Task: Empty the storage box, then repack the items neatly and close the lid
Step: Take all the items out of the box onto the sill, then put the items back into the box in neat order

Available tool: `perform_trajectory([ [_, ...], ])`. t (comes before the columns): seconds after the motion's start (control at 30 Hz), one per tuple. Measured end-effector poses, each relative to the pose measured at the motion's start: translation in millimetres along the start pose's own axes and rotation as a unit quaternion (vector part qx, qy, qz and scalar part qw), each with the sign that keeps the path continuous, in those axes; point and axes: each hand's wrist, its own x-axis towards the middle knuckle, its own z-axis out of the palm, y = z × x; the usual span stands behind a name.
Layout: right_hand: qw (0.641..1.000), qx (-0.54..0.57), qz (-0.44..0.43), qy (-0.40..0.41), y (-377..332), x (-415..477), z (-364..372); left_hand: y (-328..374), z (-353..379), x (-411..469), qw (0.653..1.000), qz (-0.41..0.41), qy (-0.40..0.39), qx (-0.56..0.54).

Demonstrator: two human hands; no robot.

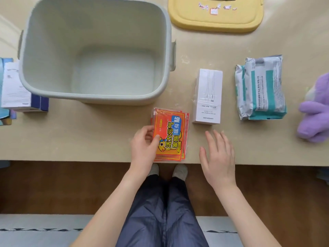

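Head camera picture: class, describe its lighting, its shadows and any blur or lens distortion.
Head view: light soft and even; faint shadow under the pale green plastic storage box; no harsh glare; the purple plush toy at the right border is blurred; the box's walls flare, wide-angle stretch.

There is one grey box (115, 100), one yellow lid (215, 20), one white carton (208, 95), one purple toy (315, 113) and one stack of orange packets (169, 134).
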Motion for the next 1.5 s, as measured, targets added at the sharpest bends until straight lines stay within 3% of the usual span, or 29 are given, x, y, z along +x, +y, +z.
perform_trajectory([
  [0.33, 0.999, 0.036, 0.026, 0.002, -0.7, 2.4, 0.2, -17.6, -0.4, 1.5, 0.982, 0.066, 0.007, 0.179],
  [0.43, 0.999, 0.039, 0.020, 0.005, -6.4, 3.6, -14.1, -7.2, -11.4, -5.3, 0.966, 0.130, 0.011, 0.224],
  [0.63, 0.998, 0.050, -0.009, 0.043, -39.4, 5.0, -104.2, 66.9, -68.3, -55.0, 0.925, 0.262, 0.005, 0.275],
  [0.77, 0.996, 0.052, -0.033, 0.066, -68.5, -3.3, -183.9, 128.3, -114.6, -103.4, 0.905, 0.298, 0.010, 0.302],
  [1.03, 0.989, 0.046, -0.109, 0.094, -89.6, -28.4, -282.6, 190.1, -179.1, -175.5, 0.890, 0.329, 0.050, 0.310],
  [1.2, 0.989, 0.035, -0.106, 0.094, -75.6, -44.5, -286.4, 174.2, -185.8, -184.6, 0.884, 0.318, 0.047, 0.339],
  [1.5, 0.994, 0.029, -0.083, 0.062, -58.2, -48.4, -281.7, 160.2, -171.5, -188.0, 0.903, 0.272, 0.044, 0.330],
])
